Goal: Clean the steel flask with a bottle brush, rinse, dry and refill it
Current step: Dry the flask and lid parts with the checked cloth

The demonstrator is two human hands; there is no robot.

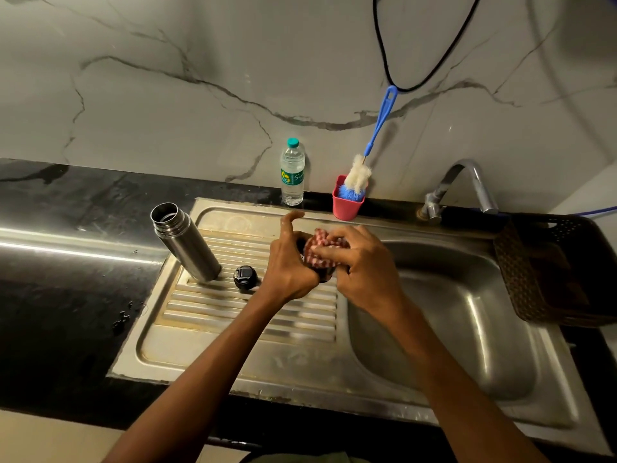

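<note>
Now both hands, L (289,262) & R (362,262), grip crumpled checked cloth (322,250), ribbed steel drainboard (253,312) below

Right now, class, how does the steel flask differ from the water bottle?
The flask is opaque bare steel; the bottle is clear plastic with a label. The flask's mouth is open, with no cap on; the bottle wears a teal cap. The flask stands on the drainboard; the bottle stands on the counter by the wall. Both are upright.

Flask (184,243) stands left of cap (245,277) on drainboard (233,315).
</note>
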